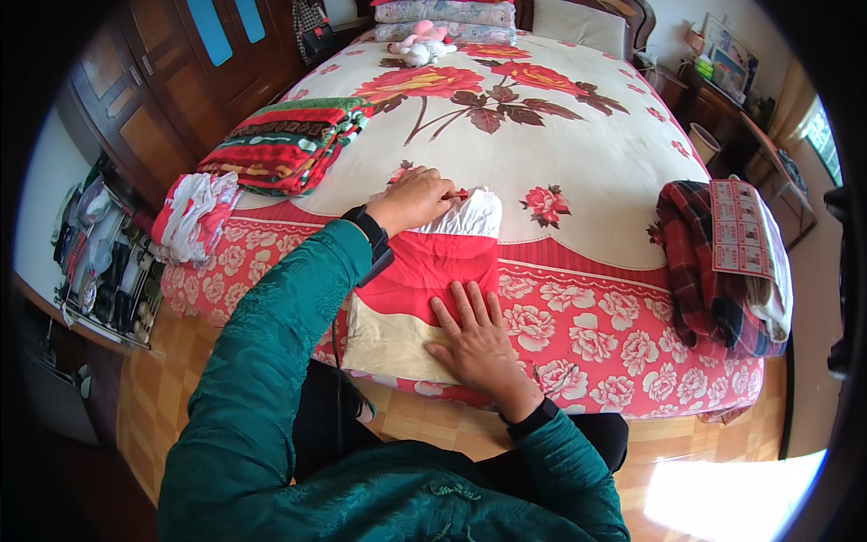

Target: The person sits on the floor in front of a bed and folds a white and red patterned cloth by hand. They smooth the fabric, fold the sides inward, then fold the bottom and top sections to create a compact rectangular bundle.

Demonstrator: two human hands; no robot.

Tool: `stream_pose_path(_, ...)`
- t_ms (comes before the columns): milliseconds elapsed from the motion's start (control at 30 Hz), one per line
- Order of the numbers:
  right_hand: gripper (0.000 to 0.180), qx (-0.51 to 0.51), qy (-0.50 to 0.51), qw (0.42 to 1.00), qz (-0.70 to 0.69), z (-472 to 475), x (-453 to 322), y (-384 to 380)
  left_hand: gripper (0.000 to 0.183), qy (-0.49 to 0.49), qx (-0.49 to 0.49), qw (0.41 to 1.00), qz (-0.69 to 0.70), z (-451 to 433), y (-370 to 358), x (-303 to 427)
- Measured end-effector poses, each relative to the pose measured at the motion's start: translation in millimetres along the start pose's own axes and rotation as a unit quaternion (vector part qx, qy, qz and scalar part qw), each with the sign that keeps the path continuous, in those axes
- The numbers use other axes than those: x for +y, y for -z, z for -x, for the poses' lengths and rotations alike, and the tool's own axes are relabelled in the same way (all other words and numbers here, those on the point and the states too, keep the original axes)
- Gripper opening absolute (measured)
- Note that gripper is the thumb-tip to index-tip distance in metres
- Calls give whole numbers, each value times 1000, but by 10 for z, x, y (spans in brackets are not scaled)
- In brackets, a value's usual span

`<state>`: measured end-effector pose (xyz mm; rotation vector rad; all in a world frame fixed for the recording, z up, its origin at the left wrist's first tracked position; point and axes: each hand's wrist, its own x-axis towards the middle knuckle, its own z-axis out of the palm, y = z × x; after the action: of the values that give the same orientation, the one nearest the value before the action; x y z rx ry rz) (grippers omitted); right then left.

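Observation:
A folded red, white and cream cloth (427,274) lies at the foot of the bed, with wrinkled, gathered white fabric along its far end. My left hand (416,198) is at that far end, its fingers bent and closed on the white edge; its thumb is mostly hidden. Flat on the near right part of the cloth rests my right hand (474,332), palm down with fingers spread. Both wrists wear dark bands. Under the cloth is a floral bedspread (603,162) with a red flowered border.
To the left lie a bunched red-and-white cloth (196,217) and a folded patterned blanket (291,146). A plaid folded textile (698,271) with a printed sheet (742,227) sits at the right corner. Plush toys (421,46) lie farther back. A rack (112,264) stands at left.

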<state>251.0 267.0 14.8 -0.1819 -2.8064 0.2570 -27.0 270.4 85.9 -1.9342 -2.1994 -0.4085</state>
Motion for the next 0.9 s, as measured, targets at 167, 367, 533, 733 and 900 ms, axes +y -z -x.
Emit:
stream_pose_path(167, 67, 7, -3, 1000, -3, 10, 11, -53, 20, 160, -15, 961, 223, -82, -91, -116)
stream_pose_path(367, 67, 3, -4, 1000, 1, 2, 18, -78, 22, 142, -28, 988, 49, 62, -161, -168)
stream_pose_path(533, 66, 6, -1, 1000, 8, 5, 9, -59, 23, 74, -40, 993, -82, -9, -150, -288)
stream_pose_path(733, 66, 2, -6, 1000, 4, -2, 3, -43, 19, 22, -65, 988, -136, -85, -123, -306)
stream_pose_path(900, 67, 8, -1, 1000, 2, 11, 17, -48, 13, -71, 124, 985, -98, -81, 4, -46)
